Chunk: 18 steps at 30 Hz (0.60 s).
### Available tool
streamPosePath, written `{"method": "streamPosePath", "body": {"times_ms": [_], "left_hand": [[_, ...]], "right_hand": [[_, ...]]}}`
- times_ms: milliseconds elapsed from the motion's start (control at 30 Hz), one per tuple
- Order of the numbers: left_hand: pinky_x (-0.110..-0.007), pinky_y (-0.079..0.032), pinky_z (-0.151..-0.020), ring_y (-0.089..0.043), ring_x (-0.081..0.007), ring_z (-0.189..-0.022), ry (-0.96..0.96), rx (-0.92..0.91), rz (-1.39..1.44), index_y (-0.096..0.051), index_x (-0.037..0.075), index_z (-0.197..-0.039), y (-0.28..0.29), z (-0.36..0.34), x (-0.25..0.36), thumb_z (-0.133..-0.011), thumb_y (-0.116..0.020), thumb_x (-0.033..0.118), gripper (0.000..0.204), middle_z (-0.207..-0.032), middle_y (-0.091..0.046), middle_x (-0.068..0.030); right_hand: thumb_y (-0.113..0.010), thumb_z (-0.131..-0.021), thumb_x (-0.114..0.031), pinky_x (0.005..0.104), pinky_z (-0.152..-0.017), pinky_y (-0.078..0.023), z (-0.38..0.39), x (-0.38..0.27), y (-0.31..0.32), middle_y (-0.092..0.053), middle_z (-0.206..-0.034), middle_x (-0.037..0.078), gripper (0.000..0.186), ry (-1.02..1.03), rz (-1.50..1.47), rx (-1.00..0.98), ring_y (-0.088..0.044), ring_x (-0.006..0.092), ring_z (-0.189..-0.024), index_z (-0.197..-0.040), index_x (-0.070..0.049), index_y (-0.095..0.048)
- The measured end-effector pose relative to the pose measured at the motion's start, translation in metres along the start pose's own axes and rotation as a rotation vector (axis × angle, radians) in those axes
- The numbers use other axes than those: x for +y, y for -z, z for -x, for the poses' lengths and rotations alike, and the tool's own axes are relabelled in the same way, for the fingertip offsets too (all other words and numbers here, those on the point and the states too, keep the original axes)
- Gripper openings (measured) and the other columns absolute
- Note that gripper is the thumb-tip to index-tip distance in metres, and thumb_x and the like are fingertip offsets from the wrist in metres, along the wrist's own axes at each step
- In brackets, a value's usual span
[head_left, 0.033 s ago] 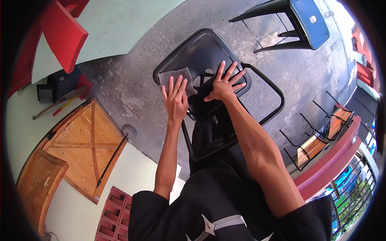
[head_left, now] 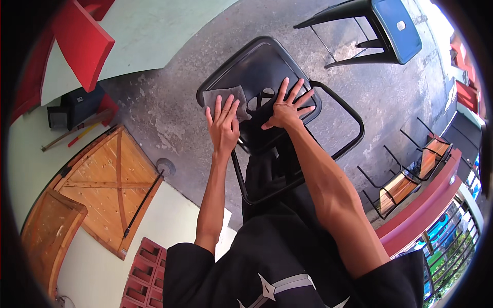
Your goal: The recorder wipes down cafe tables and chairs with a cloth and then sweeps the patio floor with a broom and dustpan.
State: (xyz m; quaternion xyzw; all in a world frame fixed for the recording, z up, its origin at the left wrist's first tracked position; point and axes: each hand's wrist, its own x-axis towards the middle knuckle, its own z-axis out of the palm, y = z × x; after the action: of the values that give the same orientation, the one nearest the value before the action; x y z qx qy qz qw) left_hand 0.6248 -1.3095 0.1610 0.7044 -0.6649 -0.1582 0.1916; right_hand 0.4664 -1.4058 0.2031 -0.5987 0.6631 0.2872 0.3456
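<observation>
My left hand [head_left: 224,128] lies with straight fingers on a grey cloth [head_left: 242,110], pressing it onto the left part of a black seat [head_left: 262,59] with a cut-out hole. Beside the hole, my right hand [head_left: 290,110] rests spread on the right part of the same seat, touching it directly. A black tubular chair frame [head_left: 349,113] extends around the seat's right side and down under my forearms. Both hands are open.
Another black stool [head_left: 395,31] stands at upper right on the concrete floor. Wooden-seated black chairs [head_left: 390,195] line the right, by a pink ledge [head_left: 411,226]. At left are red panels [head_left: 84,56], wooden boards [head_left: 102,195], a dark box [head_left: 77,102] and red blocks [head_left: 141,277].
My left hand has shifted very slightly up on the seat with the cloth. My right hand stays spread on the seat.
</observation>
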Motion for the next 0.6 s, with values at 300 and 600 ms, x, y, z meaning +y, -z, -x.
{"method": "streamPosePath", "body": {"times_ms": [300, 600], "left_hand": [[-0.054, -0.02, -0.103, -0.032, -0.028, -0.13, -0.012, 0.071, -0.05, -0.053, 0.011, -0.123, -0.012, -0.045, 0.007, -0.081, -0.048, 0.008, 0.042, -0.135, -0.044, -0.0016], [-0.057, -0.019, -0.102, -0.033, -0.0309, -0.128, 0.018, 0.145, -0.236, -0.055, 0.009, -0.12, 0.0, -0.07, -0.003, -0.08, -0.048, 0.009, 0.04, -0.131, -0.048, -0.0041]], "right_hand": [[-0.087, -0.044, -0.04, 0.0765, -0.088, -0.007, -0.001, -0.016, -0.003, 0.035, -0.133, 0.032, 0.148, 0.01, 0.003, -0.027, 0.029, 0.0592, -0.117, -0.135, -0.009, 0.026], [-0.087, -0.041, -0.042, 0.0764, -0.089, -0.006, 0.005, -0.018, -0.003, 0.03, -0.137, 0.028, 0.148, -0.001, 0.002, 0.003, 0.024, 0.0574, -0.122, -0.139, -0.013, 0.02]]}}
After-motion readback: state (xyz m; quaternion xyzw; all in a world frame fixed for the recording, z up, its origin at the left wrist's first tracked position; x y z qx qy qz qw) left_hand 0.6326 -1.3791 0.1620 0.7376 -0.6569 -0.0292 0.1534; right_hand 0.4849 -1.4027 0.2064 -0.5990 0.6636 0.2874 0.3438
